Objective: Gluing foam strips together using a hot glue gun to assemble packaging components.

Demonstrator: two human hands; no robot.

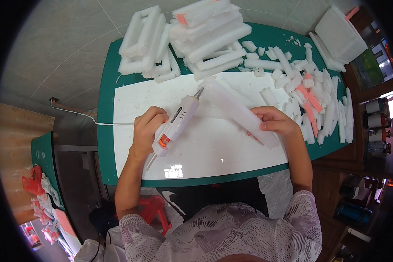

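My left hand grips a white hot glue gun with an orange trigger. Its metal nozzle points up and right, touching the upper end of a long white foam bar. My right hand holds that foam bar near its lower end, pressing it on the white work sheet. The gun's white cord trails off to the left over the table edge.
A green table carries the white sheet. Stacked foam frames and foam bars lie at the back. Several loose foam pieces, some pink, pile at the right. A red stool stands below.
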